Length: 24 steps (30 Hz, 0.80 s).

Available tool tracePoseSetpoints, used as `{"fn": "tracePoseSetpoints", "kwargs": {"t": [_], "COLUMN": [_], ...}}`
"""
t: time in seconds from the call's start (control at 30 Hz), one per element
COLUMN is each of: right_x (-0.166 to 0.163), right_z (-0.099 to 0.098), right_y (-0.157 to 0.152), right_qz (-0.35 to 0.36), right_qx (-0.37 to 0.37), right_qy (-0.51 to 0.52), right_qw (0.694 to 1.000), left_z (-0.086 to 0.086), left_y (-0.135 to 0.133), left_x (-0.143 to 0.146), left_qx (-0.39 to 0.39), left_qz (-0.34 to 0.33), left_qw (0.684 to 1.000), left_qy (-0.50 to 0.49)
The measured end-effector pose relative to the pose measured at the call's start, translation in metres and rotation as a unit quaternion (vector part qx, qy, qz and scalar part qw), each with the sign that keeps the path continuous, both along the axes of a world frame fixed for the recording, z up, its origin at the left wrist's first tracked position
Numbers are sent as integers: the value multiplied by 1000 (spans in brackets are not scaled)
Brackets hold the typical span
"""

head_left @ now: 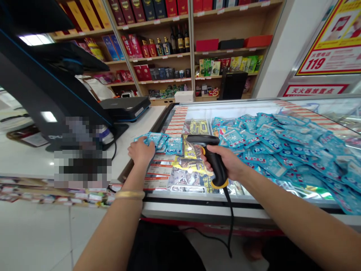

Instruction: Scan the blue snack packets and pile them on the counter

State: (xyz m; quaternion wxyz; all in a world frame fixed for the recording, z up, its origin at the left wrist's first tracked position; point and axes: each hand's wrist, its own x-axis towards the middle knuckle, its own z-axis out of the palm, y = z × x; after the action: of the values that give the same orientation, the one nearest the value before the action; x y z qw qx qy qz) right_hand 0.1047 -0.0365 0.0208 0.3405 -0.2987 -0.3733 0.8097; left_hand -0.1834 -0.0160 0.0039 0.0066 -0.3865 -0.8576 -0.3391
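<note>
My right hand [222,158] is wrapped round the handle of a black and yellow barcode scanner [216,163]. The scanner's head points left over the glass counter, and its cable hangs down past the front edge. At the counter's left side, my left hand [141,151] has its fingers curled on a blue snack packet [144,138]; its palm is hidden from me. Several more blue packets [174,145] lie just right of that hand. On the right, a large heap of similar blue packets [270,139] covers much of the glass.
Yellow packs [188,164] show at the glass between my hands. To the left, a white counter [124,141] carries a dark screen stand [64,75] and a flat black device [125,107]. Shelves [160,58] of boxes and bottles stand behind. A white box [184,96] sits beyond the glass.
</note>
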Motion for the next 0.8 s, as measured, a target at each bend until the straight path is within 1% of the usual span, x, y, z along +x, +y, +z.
{"fn": "tracePoseSetpoints", "kwargs": {"t": [0.1, 0.2, 0.27, 0.33, 0.43, 0.5, 0.57, 0.63, 0.7, 0.77, 0.8], "right_x": [0, 3, 9, 21, 50, 74, 96, 114, 125, 130, 131], "right_z": [-5, -1, 5, 13, 23, 28, 29, 27, 23, 16, 13], "right_y": [1, 1, 3, 5, 12, 17, 21, 23, 24, 22, 22], "right_qz": [-2, -4, -11, -24, -59, -93, -126, -152, -166, -169, -167], "right_qx": [1, 1, 3, 9, 28, 41, 51, 57, 57, 51, 46], "right_qy": [-4, -1, 5, 14, 23, 19, 16, 18, 25, 32, 34], "right_qw": [1000, 1000, 1000, 1000, 998, 995, 991, 987, 984, 984, 984], "left_z": [-1, 4, 11, 17, 21, 20, 16, 12, 7, 2, 0], "left_y": [0, 1, 4, 10, 23, 30, 36, 38, 39, 40, 41], "left_x": [3, 10, 23, 45, 93, 131, 168, 199, 222, 234, 237], "left_qx": [55, 118, 146, 159, 142, 118, 78, 20, -36, -71, -76], "left_qz": [-2, -8, -41, -100, -204, -255, -293, -311, -315, -313, -314], "left_qw": [998, 993, 988, 982, 969, 960, 953, 950, 948, 947, 946], "left_qy": [-1, 14, 26, 27, 14, 2, -14, -20, -12, 2, 5]}}
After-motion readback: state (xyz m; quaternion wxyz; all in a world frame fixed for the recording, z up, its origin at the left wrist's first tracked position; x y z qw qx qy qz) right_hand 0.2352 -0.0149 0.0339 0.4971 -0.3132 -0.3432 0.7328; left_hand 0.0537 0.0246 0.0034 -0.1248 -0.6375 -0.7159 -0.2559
